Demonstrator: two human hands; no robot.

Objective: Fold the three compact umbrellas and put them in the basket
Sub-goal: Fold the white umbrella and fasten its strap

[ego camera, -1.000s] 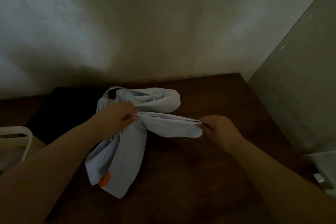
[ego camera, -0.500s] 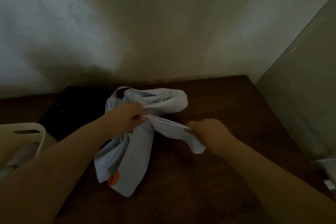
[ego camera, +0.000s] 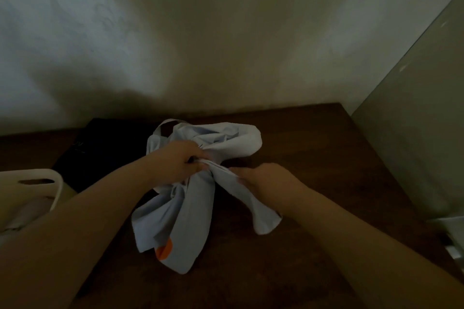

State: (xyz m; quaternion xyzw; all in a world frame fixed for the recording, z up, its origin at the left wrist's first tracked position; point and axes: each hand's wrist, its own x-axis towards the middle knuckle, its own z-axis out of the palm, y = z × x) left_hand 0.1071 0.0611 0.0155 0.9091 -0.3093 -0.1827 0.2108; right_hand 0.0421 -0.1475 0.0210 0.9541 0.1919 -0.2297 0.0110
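Observation:
A pale blue compact umbrella (ego camera: 190, 211) lies collapsed on the dark wooden table (ego camera: 313, 158), its loose panels spread out and an orange patch near the front. My left hand (ego camera: 175, 160) grips the bunched cloth at the umbrella's middle. My right hand (ego camera: 266, 178) pinches one panel and holds it folded in toward the middle; the panel's end hangs below my wrist. A black umbrella (ego camera: 100, 145) lies behind, at the back left. The cream basket (ego camera: 54, 180) stands at the left edge, with something pale inside it.
A wall runs close behind the table. A grey panel (ego camera: 414, 133) stands along the table's right side. A small light object (ego camera: 449, 238) sits at the right edge.
My right hand has moved left, drawing the stretched panel in toward the umbrella's middle. My left hand keeps its grip. The view has shifted so the basket shows more.

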